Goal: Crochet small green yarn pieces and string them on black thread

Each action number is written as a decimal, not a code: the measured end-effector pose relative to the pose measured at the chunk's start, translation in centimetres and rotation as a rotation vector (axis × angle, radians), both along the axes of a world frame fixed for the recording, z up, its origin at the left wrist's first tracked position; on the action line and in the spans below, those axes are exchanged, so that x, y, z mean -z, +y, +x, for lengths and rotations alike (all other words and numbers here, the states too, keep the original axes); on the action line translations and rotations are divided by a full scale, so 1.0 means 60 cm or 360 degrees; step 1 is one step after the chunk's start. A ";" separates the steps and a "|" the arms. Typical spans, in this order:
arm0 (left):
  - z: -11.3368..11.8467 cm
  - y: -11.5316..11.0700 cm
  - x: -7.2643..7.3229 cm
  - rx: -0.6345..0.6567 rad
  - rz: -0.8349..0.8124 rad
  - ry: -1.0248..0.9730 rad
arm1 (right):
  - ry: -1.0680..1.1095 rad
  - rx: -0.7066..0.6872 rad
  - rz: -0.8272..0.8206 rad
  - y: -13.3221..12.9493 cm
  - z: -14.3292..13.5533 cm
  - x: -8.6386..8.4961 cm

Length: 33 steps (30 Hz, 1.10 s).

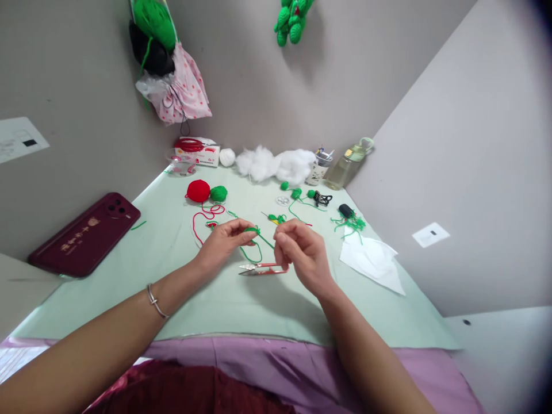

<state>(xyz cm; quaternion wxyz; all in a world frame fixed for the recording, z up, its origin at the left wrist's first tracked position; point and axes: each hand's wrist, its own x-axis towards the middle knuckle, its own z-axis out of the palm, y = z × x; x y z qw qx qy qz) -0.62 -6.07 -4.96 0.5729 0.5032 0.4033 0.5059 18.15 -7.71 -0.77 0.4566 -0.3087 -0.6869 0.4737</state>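
Observation:
Between the thumb and fingers of my left hand (pixel 226 241) is a small green crochet piece (pixel 253 230). A strand of green yarn (pixel 267 242) stretches from it to my right hand (pixel 304 253), whose fingers are pinched together on the strand. Whether a needle or hook is also in that pinch is too small to tell. Below the strand, a loop of green yarn hangs toward the table. Orange-handled thread snips (pixel 263 269) lie just under both hands, their handle end partly behind my right hand. Small green crochet pieces (pixel 276 218) lie beyond the hands.
A red yarn ball (pixel 198 191) and a green yarn ball (pixel 218 194) sit at the back left. White stuffing (pixel 276 165), a pen cup (pixel 319 168) and a bottle (pixel 348 167) line the wall. A phone (pixel 86 233) leans left; white paper (pixel 371 261) and green scraps (pixel 351 219) lie right.

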 end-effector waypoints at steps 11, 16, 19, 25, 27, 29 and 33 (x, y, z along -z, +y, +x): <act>-0.009 0.011 0.019 -0.0189 0.0018 -0.0122 | 0.0115 -0.0445 -0.0279 0.023 0.050 -0.013; -0.008 0.010 0.018 -0.0208 0.0018 -0.0160 | 0.0117 -0.0711 -0.0434 0.031 0.071 -0.010; -0.008 0.010 0.016 -0.0224 -0.0006 -0.0166 | 0.0091 -0.0817 -0.0503 0.032 0.081 -0.012; -0.008 0.011 0.013 -0.0265 -0.0039 -0.0208 | -0.0073 -0.1018 -0.0650 0.034 0.096 -0.016; -0.008 0.010 0.013 -0.0263 -0.0039 -0.0210 | -0.0092 -0.1066 -0.0682 0.034 0.100 -0.016; -0.007 0.010 0.012 -0.0261 -0.0046 -0.0202 | -0.0079 -0.1093 -0.0680 0.034 0.102 -0.017; -0.004 0.006 0.008 -0.0243 0.0029 -0.0134 | -0.0054 -0.0970 -0.0548 0.037 0.092 -0.020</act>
